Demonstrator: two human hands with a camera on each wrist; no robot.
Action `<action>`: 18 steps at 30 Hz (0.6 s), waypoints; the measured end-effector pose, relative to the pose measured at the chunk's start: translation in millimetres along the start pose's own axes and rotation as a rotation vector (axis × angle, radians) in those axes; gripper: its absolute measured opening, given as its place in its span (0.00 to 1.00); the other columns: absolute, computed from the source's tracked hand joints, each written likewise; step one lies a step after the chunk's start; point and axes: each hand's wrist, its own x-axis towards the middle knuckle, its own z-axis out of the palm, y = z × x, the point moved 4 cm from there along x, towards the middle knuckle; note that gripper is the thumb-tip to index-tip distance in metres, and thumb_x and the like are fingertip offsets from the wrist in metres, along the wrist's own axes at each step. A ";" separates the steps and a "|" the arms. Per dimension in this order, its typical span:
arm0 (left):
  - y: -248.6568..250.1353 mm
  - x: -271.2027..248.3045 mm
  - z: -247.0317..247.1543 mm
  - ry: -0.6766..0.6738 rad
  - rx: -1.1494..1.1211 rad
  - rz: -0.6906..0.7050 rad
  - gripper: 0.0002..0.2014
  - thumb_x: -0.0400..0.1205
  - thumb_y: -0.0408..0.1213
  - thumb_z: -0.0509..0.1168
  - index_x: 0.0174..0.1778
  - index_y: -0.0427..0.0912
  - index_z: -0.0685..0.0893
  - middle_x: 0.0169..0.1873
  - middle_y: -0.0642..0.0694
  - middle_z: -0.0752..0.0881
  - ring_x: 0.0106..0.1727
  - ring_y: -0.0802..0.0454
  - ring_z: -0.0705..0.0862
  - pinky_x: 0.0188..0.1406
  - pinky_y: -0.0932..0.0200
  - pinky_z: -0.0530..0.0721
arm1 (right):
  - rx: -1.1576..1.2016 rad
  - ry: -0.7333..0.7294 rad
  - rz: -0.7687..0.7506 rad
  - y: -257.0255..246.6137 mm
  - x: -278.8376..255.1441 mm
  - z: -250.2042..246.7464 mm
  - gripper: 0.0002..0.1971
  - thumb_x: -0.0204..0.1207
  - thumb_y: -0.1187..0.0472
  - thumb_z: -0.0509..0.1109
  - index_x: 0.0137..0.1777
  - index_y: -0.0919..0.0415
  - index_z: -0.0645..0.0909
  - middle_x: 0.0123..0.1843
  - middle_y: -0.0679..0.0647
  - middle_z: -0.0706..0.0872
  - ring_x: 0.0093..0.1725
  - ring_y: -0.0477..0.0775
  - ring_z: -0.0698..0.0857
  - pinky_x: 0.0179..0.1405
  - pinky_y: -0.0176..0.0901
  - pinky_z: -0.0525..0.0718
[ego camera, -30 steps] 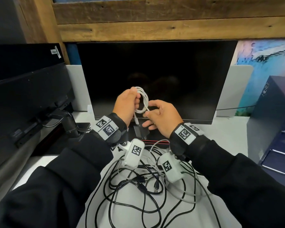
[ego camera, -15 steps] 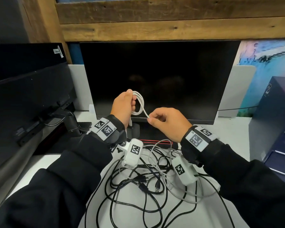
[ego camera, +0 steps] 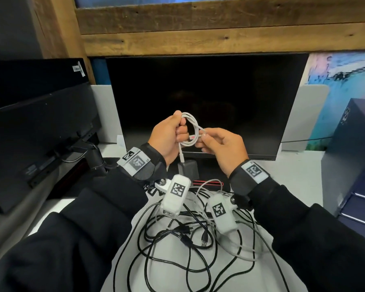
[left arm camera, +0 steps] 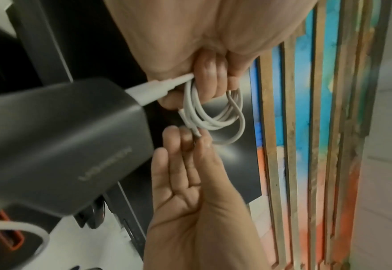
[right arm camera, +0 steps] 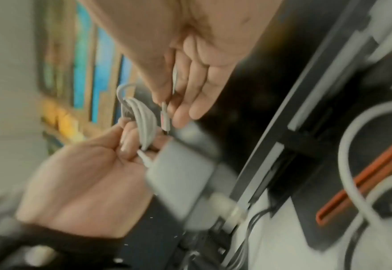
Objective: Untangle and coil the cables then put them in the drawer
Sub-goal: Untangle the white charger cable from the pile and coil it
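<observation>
My left hand (ego camera: 180, 131) grips a small coil of white cable (ego camera: 193, 131) in front of the monitor, its fingers (left arm camera: 210, 76) curled through the loops (left arm camera: 213, 113). A dark grey charger block (ego camera: 188, 170) hangs from the cable below that hand and looms large (left arm camera: 63, 146) in the left wrist view. My right hand (ego camera: 201, 140) pinches the cable's free end (left arm camera: 197, 133) right beside the coil; the plug (right arm camera: 164, 117) shows between thumb and fingers. A tangle of black and white cables (ego camera: 188, 241) lies on the white table under my wrists. The dark blue drawer unit (ego camera: 350, 165) stands at the right.
A black monitor (ego camera: 207, 98) stands close behind my hands, its base carrying a red strip (ego camera: 207, 183). A second monitor (ego camera: 36, 131) on an arm fills the left side. A wooden beam (ego camera: 219, 30) runs overhead. A painted wall panel (ego camera: 341, 81) is behind the drawers.
My right hand pulled a strand out to the right, then came back to the coil holding the cable's end. The left hand stayed in place gripping the coil.
</observation>
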 end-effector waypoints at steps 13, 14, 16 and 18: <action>-3.5 -2.9 -0.5 -0.082 0.156 -0.014 0.19 0.92 0.45 0.54 0.38 0.42 0.77 0.23 0.52 0.67 0.22 0.58 0.64 0.35 0.60 0.71 | 0.486 -0.185 0.306 7.3 -5.5 19.2 0.14 0.88 0.61 0.60 0.64 0.61 0.86 0.54 0.54 0.90 0.49 0.47 0.86 0.41 0.38 0.78; -4.6 -3.4 0.6 -0.089 0.144 -0.003 0.18 0.92 0.45 0.54 0.38 0.42 0.77 0.23 0.52 0.67 0.24 0.57 0.64 0.35 0.60 0.72 | 0.475 -0.214 0.330 7.4 -5.8 20.2 0.15 0.87 0.60 0.59 0.64 0.61 0.86 0.55 0.55 0.89 0.49 0.48 0.84 0.41 0.39 0.77; -6.4 -3.7 2.5 -0.106 0.107 0.008 0.18 0.92 0.44 0.53 0.38 0.41 0.76 0.23 0.51 0.66 0.26 0.55 0.62 0.33 0.58 0.72 | 0.474 -0.299 0.364 5.8 -7.4 22.5 0.18 0.83 0.57 0.57 0.63 0.62 0.85 0.56 0.56 0.86 0.45 0.48 0.79 0.41 0.42 0.75; -8.2 -2.4 2.3 -0.095 0.090 0.014 0.18 0.92 0.44 0.54 0.38 0.41 0.76 0.23 0.51 0.66 0.27 0.53 0.62 0.32 0.58 0.71 | 0.440 -0.377 0.371 2.3 -9.4 25.4 0.18 0.81 0.54 0.58 0.57 0.58 0.88 0.54 0.53 0.85 0.42 0.47 0.77 0.41 0.43 0.75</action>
